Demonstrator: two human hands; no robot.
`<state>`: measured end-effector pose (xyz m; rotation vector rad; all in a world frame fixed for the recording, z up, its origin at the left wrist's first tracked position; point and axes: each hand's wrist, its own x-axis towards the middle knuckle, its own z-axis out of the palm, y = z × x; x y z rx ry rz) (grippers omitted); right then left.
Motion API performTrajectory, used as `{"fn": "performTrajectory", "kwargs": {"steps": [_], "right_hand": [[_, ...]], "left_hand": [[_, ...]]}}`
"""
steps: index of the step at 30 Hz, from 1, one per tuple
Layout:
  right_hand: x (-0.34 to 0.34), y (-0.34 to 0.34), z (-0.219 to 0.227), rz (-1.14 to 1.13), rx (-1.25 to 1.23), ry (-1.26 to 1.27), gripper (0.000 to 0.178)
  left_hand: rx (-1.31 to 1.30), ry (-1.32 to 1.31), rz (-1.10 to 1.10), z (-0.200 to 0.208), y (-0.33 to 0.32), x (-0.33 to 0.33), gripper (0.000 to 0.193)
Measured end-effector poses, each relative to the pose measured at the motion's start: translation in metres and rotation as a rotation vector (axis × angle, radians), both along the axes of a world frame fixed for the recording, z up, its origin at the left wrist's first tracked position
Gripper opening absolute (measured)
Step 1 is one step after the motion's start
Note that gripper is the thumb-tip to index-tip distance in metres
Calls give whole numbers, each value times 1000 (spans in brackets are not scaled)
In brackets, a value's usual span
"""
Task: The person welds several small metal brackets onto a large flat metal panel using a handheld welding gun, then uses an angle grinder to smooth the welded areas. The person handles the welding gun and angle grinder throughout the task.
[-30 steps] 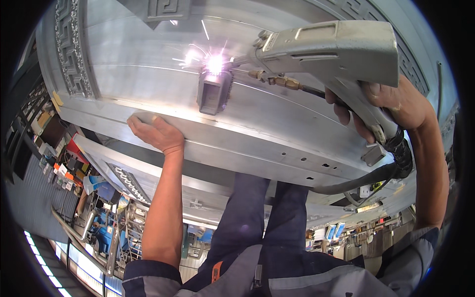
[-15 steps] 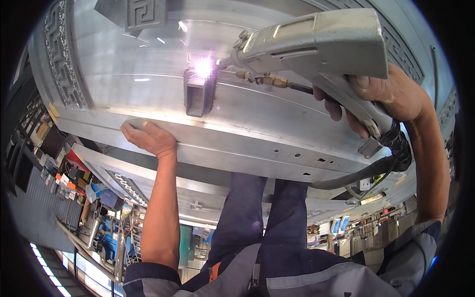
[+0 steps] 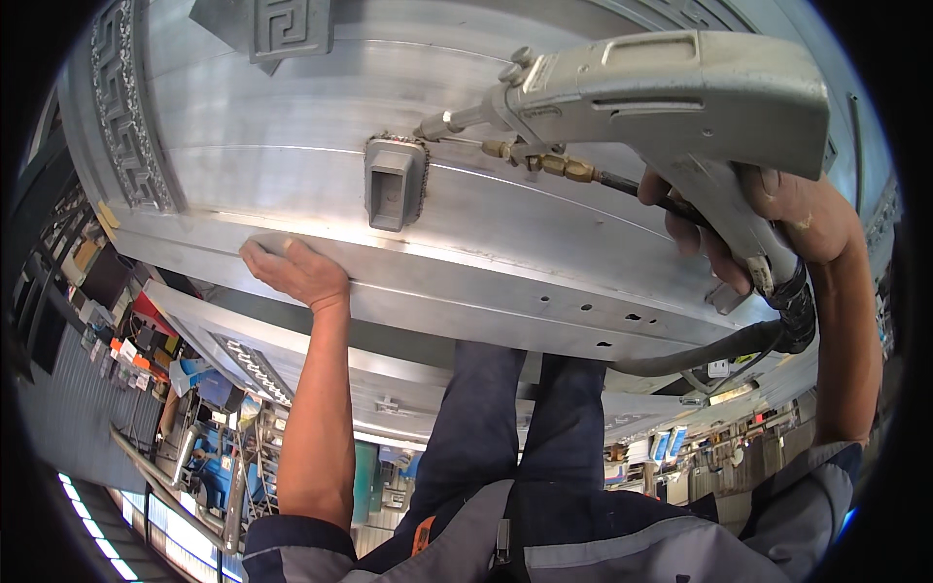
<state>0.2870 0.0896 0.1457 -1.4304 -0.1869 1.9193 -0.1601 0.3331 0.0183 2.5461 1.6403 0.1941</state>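
Grey hollow block (image 3: 398, 163), upright-looking, seated on a broad bare metal panel (image 3: 262, 117). It lies beyond the left hand and a little to its right; well off to the right hand's left. Recess faces the person. A rough, speckled seam runs along its far edge and right side.

Welding torch (image 3: 671, 92): nozzle (image 3: 445, 123) stands at the block's far right corner, just beside or touching, cannot tell which. No arc glow. Thin wire runs toward the same corner from a brass fitting (image 3: 559, 165) below the nozzle.

Right hand (image 3: 812, 219): closed around the torch handle, fingers wrapped. Black-wrapped cable (image 3: 719, 342) leaves the handle below this hand and bends back toward the legs.

Left hand (image 3: 303, 272): fingers lying together on the panel's near rail (image 3: 437, 282), thumb raised a little. Whether it grips the edge, cannot tell. Small holes (image 3: 585, 308) in the rail, well to this hand's right.

Risks, as judged: cable drag or a wrist turn could pull the nozzle off the seam, leaving a gap or marking the bare panel. A slip of the torch could bump the block. If an arc is struck, spatter could reach the uncovered left hand, which lies near the block; both forearms are bare too.
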Motion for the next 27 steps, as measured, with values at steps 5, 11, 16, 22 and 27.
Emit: {"fn": "performTrajectory", "kwargs": {"steps": [5,11,16,22,27], "right_hand": [[-7,14,-9,-35,67,-44,92],[-4,36,-5,91,41,-51,89],[-1,35,-7,75,17,65,76],[-1,36,-7,98,14,69,78],[2,39,-5,134,13,76,76]], "left_hand": [[-3,9,10,1,-2,4,70],[30,-1,-3,0,-5,-1,73],[32,-22,-13,0,-6,1,72],[23,-7,-8,1,-6,2,73],[30,-10,-1,2,-8,4,74]]}}
